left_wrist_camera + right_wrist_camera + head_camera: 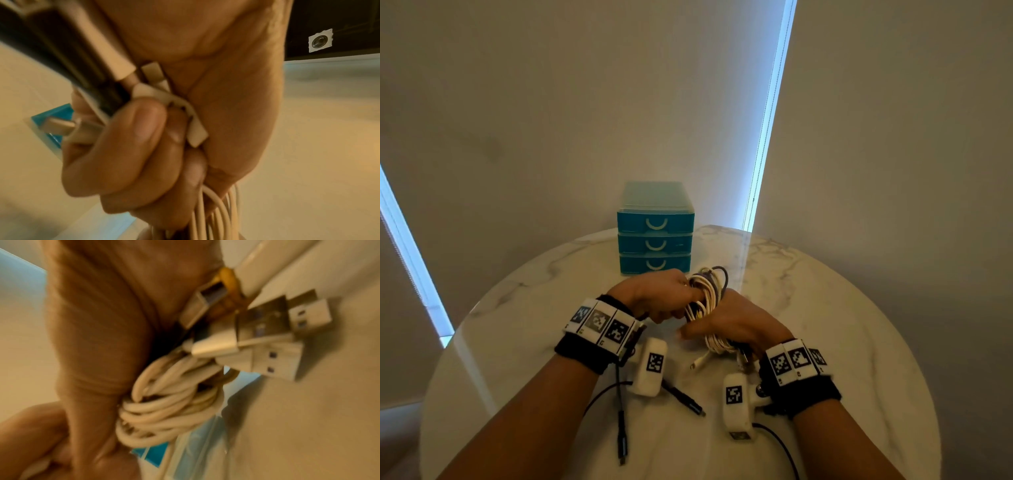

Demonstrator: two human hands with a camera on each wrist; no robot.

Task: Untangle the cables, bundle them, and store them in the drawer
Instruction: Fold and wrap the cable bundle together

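A coiled bundle of white and greyish cables (pixel 707 291) is held just above the table, in front of the blue drawer unit (pixel 655 240). My left hand (pixel 664 298) grips the bundle from the left, its fingers (pixel 127 146) curled round the cables (pixel 213 214) and several plugs. A white strap (pixel 193 125) is pressed against those fingers. My right hand (pixel 732 325) grips the same bundle from the right. The right wrist view shows the hand (pixel 98 337) against the white coil (pixel 168 402), with USB plugs (pixel 267 340) sticking out. All three drawers are shut.
The round marble table (pixel 842 308) stands against a pale wall, with the drawer unit at its far edge. Black cables with plugs (pixel 685 401) lie on the table under my wrists. A loose white plug end (pixel 697 363) hangs from the bundle.
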